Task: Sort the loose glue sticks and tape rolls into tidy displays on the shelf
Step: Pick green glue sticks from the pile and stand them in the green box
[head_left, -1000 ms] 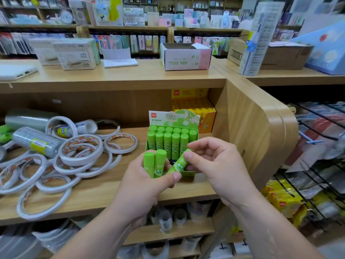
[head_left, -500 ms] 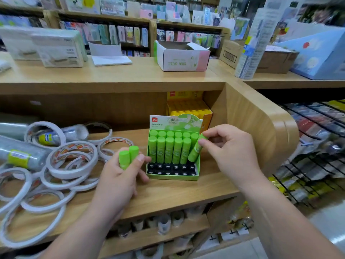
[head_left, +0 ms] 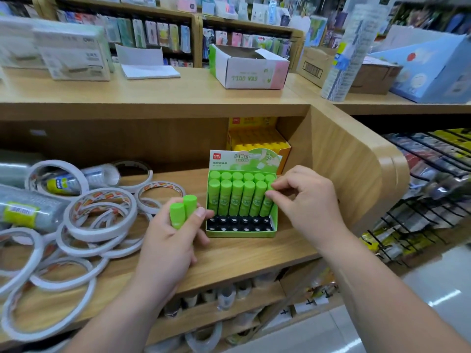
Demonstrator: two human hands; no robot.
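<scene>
A green display box [head_left: 240, 234] stands on the wooden shelf [head_left: 242, 261], with two back rows of green glue sticks [head_left: 237, 197] upright and a front row of black holes bare. My right hand [head_left: 305, 197] pinches the rightmost stick of the second row [head_left: 267, 203], which stands in its slot. My left hand [head_left: 175, 240] grips two loose green glue sticks [head_left: 182, 210] just left of the box. Several white tape rolls [head_left: 99, 215] lie in a loose heap to the left.
Clear wrapped tape tubes [head_left: 28, 207] lie at the far left. A yellow glue box [head_left: 257, 140] stands behind the green one. The shelf's curved wooden end panel [head_left: 356, 174] is close on the right, with wire racks [head_left: 420, 200] beyond. White cartons [head_left: 248, 67] sit on the top shelf.
My right hand took one stick from my left hand, carried it to the box and stood it in the second row's right end. My left hand moved left with two sticks.
</scene>
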